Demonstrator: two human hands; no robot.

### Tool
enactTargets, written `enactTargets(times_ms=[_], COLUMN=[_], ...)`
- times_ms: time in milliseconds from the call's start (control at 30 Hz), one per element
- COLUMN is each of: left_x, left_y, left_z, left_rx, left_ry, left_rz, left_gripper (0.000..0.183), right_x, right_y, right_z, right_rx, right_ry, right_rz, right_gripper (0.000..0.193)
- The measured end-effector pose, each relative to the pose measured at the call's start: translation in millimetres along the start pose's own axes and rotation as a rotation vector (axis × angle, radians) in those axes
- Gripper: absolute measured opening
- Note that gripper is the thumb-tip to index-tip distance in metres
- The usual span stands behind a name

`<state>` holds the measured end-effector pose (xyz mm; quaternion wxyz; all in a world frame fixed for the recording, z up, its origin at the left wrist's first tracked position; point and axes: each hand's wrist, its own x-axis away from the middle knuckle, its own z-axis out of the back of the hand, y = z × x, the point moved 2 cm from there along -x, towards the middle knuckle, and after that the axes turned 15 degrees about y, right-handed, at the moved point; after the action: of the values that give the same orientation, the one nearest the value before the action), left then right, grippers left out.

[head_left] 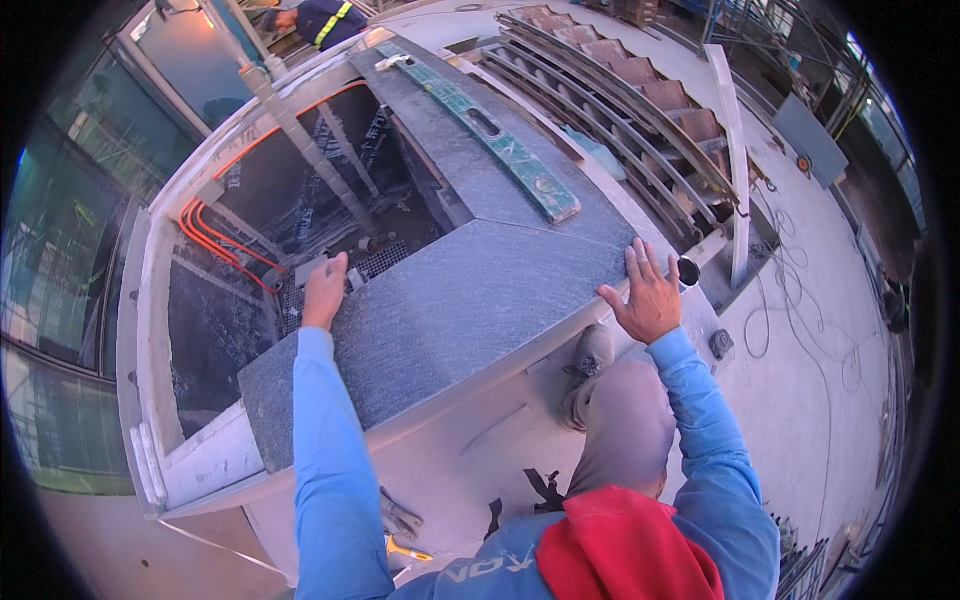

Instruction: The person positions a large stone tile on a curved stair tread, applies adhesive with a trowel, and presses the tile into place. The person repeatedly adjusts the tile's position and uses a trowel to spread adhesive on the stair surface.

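Observation:
A grey stone slab (450,310) lies along the near side of a square frame around a deep opening. My left hand (325,292) is at the slab's inner edge, its fingers curled and partly hidden beyond the edge. At the outer right corner, my right hand (648,300) rests with fingers spread, the palm over the rim. A second grey slab (425,110) runs along the right side and meets the near one at a slanting joint. On it lies a long green spirit level (500,150), apart from both hands.
Orange conduits (225,250) hang inside the opening, beside an upright post (305,145). A black round object (688,271) sits beside my right hand. Metal rails (600,120) lie at far right. Gloves (400,515) are below the slab. A person (335,20) bends at the far end.

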<state>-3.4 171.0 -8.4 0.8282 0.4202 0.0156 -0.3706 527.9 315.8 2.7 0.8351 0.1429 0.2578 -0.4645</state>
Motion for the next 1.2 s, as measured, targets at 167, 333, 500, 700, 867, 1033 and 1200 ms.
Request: enactTargets(times_ms=[167, 333, 500, 700, 867, 1033, 1200], left_x=[-4.9, -4.7, -9.0, -13.7, -16.3, -22.2, -27.8], left_y=[3.2, 0.7, -9.6, -12.7, -14.9, -16.3, -24.4], left_z=[-21.6, -16.4, -29.2, -30.2, -28.2, -31.1, -37.5], left_rx=[-0.078, -0.125, -0.244, -0.333, -0.317, -0.288, -0.379], left_ry=[-0.201, -0.265, -0.318, -0.286, -0.327, -0.337, -0.339], left_rz=[-0.075, 0.006, -0.060, -0.007, 0.088, 0.178, 0.157], left_gripper=[0.063, 0.060, 0.051, 0.051, 0.053, 0.051, 0.047], right_x=[-10.7, -50.6, -103.5, -134.8, -136.3, -139.2, -142.5], right_y=[-5.0, -64.1, -219.2, -320.0, -317.6, -314.2, -311.4], right_z=[11.8, 19.6, -22.2, -66.1, -71.6, -75.9, -78.8], right_rx=[0.087, -0.432, -0.784, -0.660, -0.661, -0.713, -0.856], right_ry=[-0.136, 0.195, -0.032, -0.446, -0.332, -0.396, -0.432], right_rz=[0.007, 0.223, 0.628, 0.453, 0.488, 0.465, 0.338], right_gripper=[0.086, 0.060, 0.042, 0.033, 0.034, 0.034, 0.030])
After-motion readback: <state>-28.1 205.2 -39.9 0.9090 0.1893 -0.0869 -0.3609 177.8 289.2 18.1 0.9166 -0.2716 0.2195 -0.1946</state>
